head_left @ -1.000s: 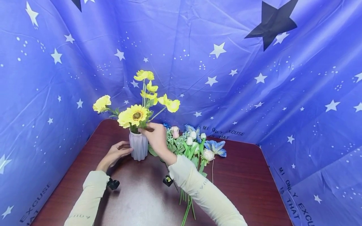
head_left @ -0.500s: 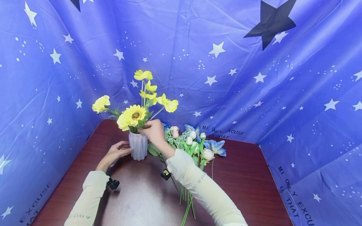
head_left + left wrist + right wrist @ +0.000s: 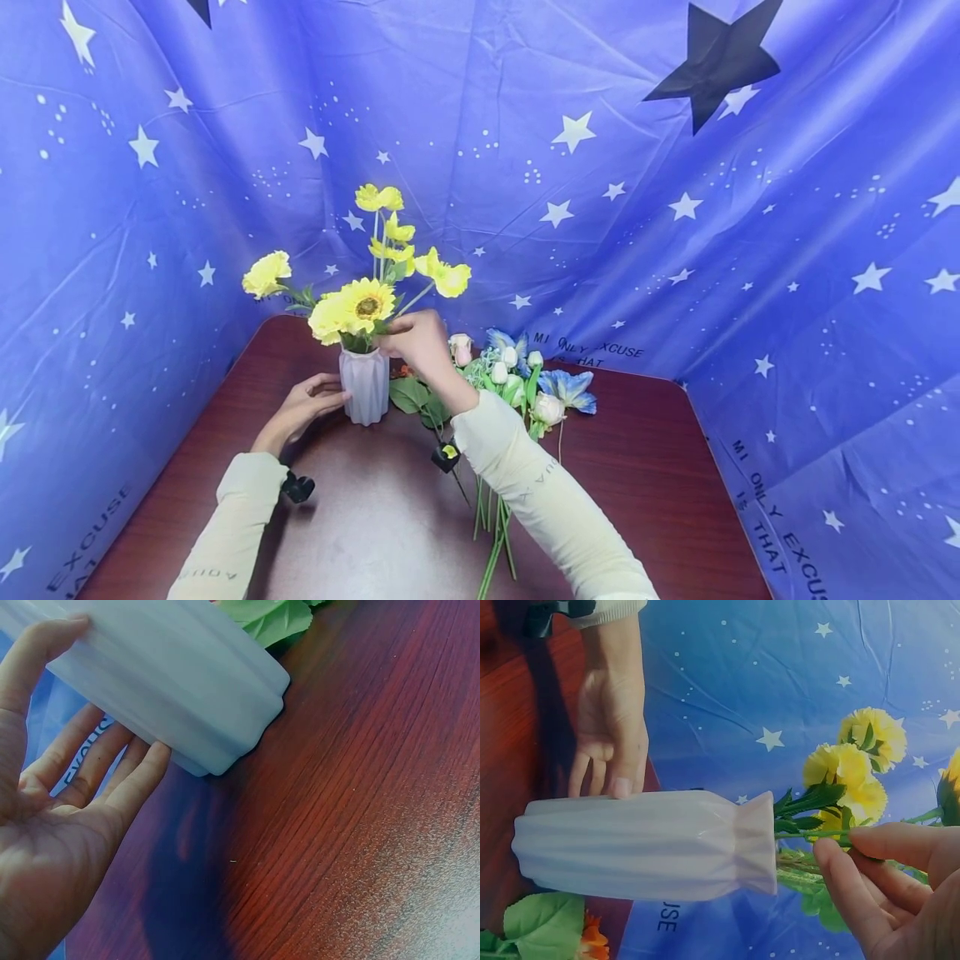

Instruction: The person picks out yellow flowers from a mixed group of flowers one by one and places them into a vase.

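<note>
A pale fluted vase (image 3: 365,387) stands upright on the table, bearing several yellow flowers. My left hand (image 3: 309,408) is at its left side, fingertips and thumb touching the wall without wrapping round it; the left wrist view shows the fingers (image 3: 139,776) spread and mostly straight. Just above the vase mouth, my right hand (image 3: 422,350) pinches a green stem (image 3: 817,834) between thumb and index finger. That stem appears to belong to the sunflower (image 3: 367,307), whose head stands low over the rim beside yellow carnations (image 3: 847,776). Taller yellow poppies (image 3: 392,237) rise behind.
Right of the vase lies a loose pile of flowers: white tulips (image 3: 501,371), a pale rose (image 3: 549,408) and blue blooms (image 3: 570,390), their stems (image 3: 495,550) pointing toward me. An orange flower (image 3: 592,939) lies by the vase. A starry blue cloth (image 3: 480,125) surrounds the table (image 3: 637,492).
The sunflower head has shifted slightly right and turned more upward as my right hand moved a little up and right with its stem. My left hand stays at the vase.
</note>
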Demonstrator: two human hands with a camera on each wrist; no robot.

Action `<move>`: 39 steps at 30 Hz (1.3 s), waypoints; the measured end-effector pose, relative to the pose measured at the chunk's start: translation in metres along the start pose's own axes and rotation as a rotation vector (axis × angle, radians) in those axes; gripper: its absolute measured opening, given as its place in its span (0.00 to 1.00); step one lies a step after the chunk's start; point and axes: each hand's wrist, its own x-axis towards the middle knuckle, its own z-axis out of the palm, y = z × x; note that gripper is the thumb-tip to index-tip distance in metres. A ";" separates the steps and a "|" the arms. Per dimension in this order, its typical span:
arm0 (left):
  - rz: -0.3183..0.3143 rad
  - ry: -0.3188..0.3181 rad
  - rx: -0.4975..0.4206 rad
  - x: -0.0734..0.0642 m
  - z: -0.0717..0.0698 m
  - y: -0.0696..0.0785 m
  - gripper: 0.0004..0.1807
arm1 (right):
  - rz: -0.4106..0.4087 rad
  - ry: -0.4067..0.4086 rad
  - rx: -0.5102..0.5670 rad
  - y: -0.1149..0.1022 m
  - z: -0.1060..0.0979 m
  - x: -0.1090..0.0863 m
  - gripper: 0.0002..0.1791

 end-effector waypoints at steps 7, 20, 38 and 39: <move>0.015 -0.013 -0.007 0.001 -0.001 0.000 0.33 | 0.012 -0.013 -0.046 -0.005 0.007 0.004 0.07; 0.015 -0.015 -0.018 -0.001 -0.001 0.001 0.33 | 0.029 -0.006 -0.178 -0.002 0.017 0.006 0.04; 0.024 -0.019 -0.038 -0.004 0.001 0.005 0.34 | 0.018 0.004 -0.237 0.005 0.010 0.001 0.05; 0.022 -0.018 -0.040 -0.004 0.001 0.005 0.34 | 0.012 0.001 -0.233 0.005 0.010 0.001 0.05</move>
